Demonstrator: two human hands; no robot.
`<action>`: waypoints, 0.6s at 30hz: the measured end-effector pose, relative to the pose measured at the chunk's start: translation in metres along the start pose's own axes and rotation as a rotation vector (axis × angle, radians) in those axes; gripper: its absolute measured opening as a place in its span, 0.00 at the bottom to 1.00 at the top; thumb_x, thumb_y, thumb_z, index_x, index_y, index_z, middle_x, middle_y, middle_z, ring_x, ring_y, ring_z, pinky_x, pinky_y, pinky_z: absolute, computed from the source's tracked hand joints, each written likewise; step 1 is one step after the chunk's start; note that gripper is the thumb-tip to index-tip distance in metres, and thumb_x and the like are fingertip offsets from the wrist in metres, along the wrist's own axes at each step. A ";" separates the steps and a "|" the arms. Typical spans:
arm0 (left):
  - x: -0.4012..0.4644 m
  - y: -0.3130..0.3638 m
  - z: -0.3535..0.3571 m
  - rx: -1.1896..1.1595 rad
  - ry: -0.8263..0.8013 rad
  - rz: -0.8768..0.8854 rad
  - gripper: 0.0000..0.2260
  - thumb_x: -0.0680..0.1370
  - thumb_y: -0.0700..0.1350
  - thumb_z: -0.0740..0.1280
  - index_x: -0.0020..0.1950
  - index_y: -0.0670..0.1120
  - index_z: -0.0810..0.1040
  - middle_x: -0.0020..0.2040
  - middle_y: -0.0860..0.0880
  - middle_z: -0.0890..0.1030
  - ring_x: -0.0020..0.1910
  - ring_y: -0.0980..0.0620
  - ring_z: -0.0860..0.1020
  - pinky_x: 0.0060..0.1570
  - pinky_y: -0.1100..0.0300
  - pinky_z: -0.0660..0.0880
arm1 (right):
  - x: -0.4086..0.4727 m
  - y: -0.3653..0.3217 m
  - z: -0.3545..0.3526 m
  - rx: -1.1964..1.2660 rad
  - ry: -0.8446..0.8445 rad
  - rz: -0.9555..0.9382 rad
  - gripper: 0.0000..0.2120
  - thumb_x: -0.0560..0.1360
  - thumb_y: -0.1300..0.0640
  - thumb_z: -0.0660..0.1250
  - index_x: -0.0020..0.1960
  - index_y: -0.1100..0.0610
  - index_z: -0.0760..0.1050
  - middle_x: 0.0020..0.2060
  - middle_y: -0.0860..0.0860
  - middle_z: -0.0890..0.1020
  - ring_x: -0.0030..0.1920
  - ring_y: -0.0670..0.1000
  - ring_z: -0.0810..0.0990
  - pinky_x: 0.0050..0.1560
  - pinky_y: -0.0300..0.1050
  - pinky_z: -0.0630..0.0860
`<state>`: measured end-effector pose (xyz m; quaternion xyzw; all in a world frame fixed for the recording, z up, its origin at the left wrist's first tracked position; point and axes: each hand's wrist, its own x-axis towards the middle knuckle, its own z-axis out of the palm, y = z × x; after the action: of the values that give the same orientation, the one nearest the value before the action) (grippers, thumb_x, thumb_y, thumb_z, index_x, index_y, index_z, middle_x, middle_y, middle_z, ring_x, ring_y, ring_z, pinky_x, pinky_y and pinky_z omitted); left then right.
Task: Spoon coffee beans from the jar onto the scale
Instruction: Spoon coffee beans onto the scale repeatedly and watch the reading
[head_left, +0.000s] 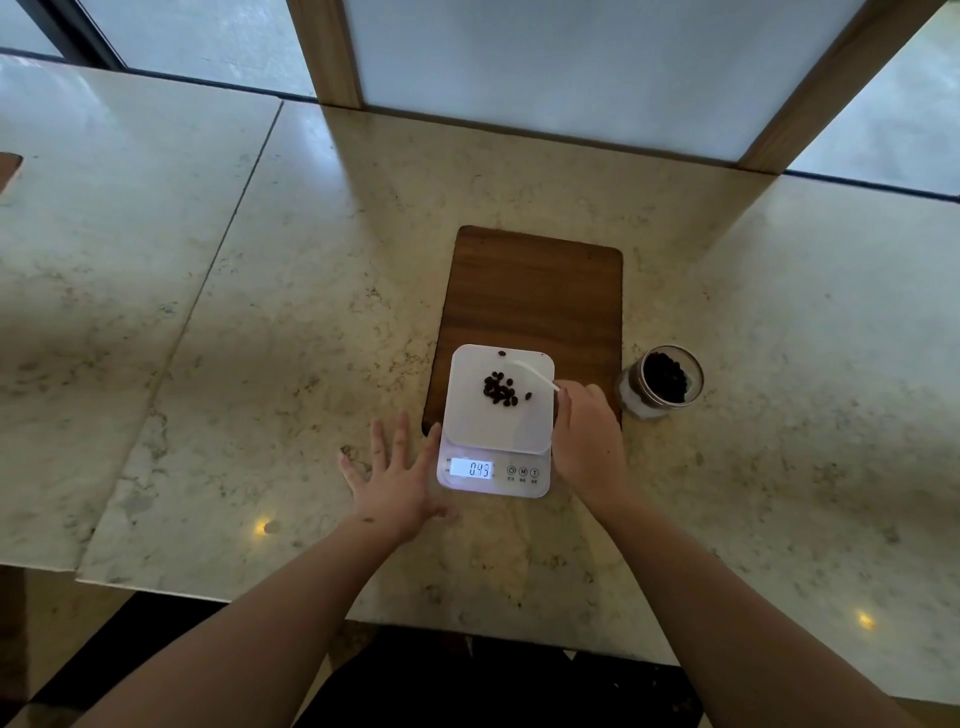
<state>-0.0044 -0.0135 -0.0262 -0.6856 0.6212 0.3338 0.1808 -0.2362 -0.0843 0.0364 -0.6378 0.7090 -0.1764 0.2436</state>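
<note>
scale (497, 400), jar (662, 382), spoon (535, 371): one each

Two bare forearms, no sleeves; left grip (396, 477) and right grip (589, 439) ungloved, ringless.

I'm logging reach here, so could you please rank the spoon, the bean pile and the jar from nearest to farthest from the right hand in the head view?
1. spoon, held in the right hand.
2. bean pile, left, on the scale.
3. jar, right.

Dim backlit scene, wide-angle edge distortion
</note>
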 end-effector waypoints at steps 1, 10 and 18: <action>0.000 0.000 0.000 0.004 0.000 -0.002 0.55 0.68 0.77 0.63 0.66 0.66 0.16 0.69 0.51 0.15 0.67 0.43 0.14 0.64 0.22 0.30 | 0.005 -0.001 0.000 0.007 0.016 0.006 0.13 0.84 0.57 0.53 0.52 0.56 0.76 0.44 0.53 0.76 0.35 0.45 0.70 0.34 0.41 0.64; 0.001 0.000 0.001 0.015 -0.005 -0.010 0.55 0.68 0.76 0.64 0.67 0.66 0.17 0.68 0.52 0.14 0.67 0.43 0.14 0.63 0.23 0.27 | 0.034 -0.009 0.010 -0.036 0.014 -0.029 0.13 0.82 0.58 0.55 0.59 0.57 0.76 0.45 0.49 0.72 0.34 0.43 0.69 0.31 0.38 0.63; -0.002 0.002 -0.002 0.004 -0.008 0.001 0.54 0.69 0.74 0.65 0.69 0.65 0.19 0.69 0.51 0.15 0.68 0.42 0.16 0.65 0.22 0.30 | 0.023 -0.006 0.009 -0.040 -0.054 -0.015 0.16 0.84 0.57 0.51 0.59 0.58 0.77 0.45 0.50 0.73 0.38 0.51 0.74 0.38 0.46 0.70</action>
<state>-0.0056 -0.0137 -0.0237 -0.6836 0.6214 0.3355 0.1845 -0.2277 -0.1070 0.0302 -0.6524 0.7008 -0.1468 0.2486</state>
